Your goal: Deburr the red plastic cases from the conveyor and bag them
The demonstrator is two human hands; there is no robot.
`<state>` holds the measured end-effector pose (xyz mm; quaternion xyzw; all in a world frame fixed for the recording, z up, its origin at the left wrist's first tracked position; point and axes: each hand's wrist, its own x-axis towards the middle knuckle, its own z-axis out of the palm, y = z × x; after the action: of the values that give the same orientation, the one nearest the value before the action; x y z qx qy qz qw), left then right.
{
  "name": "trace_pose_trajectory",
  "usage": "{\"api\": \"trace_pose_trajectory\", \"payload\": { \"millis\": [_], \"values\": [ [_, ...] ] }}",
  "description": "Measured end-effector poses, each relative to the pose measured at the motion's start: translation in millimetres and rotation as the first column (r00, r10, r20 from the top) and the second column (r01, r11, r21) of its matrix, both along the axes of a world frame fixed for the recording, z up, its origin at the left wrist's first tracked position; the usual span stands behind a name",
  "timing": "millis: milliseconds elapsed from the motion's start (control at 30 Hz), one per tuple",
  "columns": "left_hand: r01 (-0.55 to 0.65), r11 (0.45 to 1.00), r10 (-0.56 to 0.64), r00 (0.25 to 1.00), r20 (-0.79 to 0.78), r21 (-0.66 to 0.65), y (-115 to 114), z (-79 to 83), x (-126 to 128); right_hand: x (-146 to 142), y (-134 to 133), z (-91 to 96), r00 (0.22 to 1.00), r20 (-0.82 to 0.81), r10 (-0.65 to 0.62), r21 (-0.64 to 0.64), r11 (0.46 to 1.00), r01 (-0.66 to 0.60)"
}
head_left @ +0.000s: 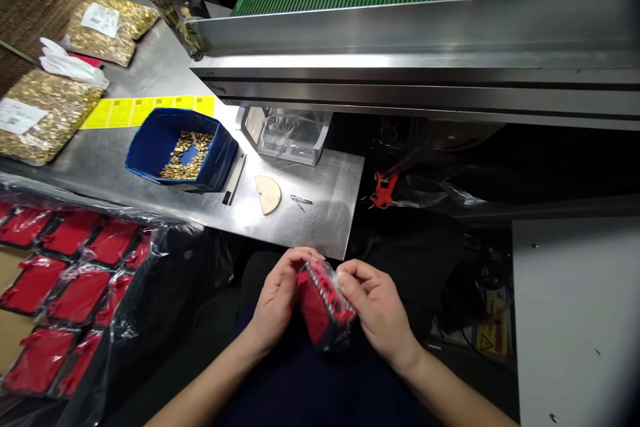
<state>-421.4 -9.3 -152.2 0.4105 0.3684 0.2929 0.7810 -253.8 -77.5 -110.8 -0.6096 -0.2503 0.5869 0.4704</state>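
Observation:
Over my lap, a red and black plastic part [320, 310] in clear film is held between both hands. My left hand [280, 297] grips its left upper edge, thumb on the near side. On the opposite side, my right hand [377, 303] pinches the clear film at the part's upper right edge. The part is tilted, with a slotted side facing up. Beyond my hands, on the metal table, lie a nail clipper [301, 200] and a pale half-round disc [269, 195].
A blue bin [135, 153] holds small brass pieces, beside a marker [235, 180]. Behind are a clear tray [290, 137], yellow labels [145, 111] and bags of brass pieces [47, 110]. Wrapped red parts [83, 293] fill a box at left. A metal conveyor frame [400, 47] overhangs the table.

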Motion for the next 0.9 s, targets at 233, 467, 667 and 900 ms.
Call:
{"api": "trace_pose_trajectory", "payload": {
  "millis": [233, 467, 667, 900],
  "values": [
    [0.306, 0.952, -0.298, 0.937, -0.183, 0.013, -3, 27.9, -6, -3, 8, -4.7, 0.954, 0.298, 0.031, 0.089, 0.994, -0.06],
    [0.352, 0.753, -0.227, 0.932, 0.283, -0.556, 11, 35.4, -18, 29, -7, -25.7, 0.385, 0.897, 0.218, 0.099, 0.749, -0.656],
    [0.499, 0.801, -0.501, 0.861, 0.087, -0.33, 11, 32.0, -27, 29, -22, -31.1, 0.402, 0.832, 0.383, -0.031, 0.755, -0.655],
    [0.323, 0.924, -0.255, 0.919, -0.3, 0.204, 8, 11.5, -12, 16, -31, -14.0, 0.556, 0.615, 0.559, -0.04, 0.727, -0.686]
  ]
}}
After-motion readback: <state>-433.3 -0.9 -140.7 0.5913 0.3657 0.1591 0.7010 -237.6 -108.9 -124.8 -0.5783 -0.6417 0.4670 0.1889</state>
